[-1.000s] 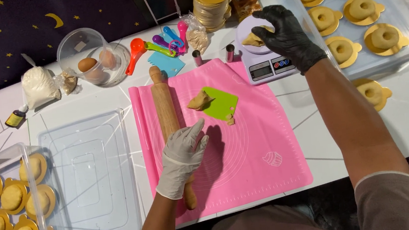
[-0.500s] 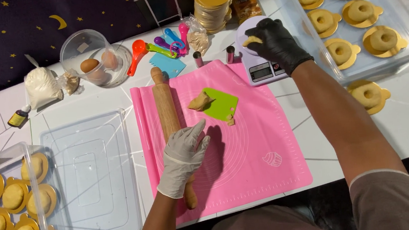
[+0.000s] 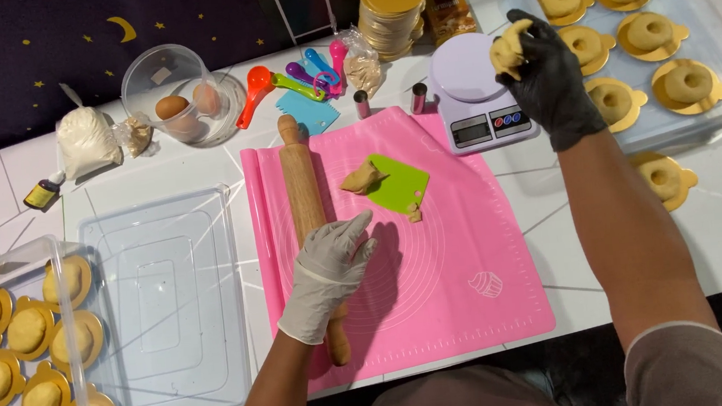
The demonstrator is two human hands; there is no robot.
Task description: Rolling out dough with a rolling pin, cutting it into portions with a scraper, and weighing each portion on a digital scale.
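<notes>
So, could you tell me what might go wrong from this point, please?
1. The right hand pinches a dough piece in mid-air above the kitchen scale; it could slip and land on the scale or the counter.
2. The left hand rests only lightly on the rolling pin, which might roll across the pink mat toward the green scraper and its dough scraps.

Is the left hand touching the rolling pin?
Touching. The head view shows the left hand lying over the rolling pin on the pink mat, fingers draped across the wood with no gap.
</notes>
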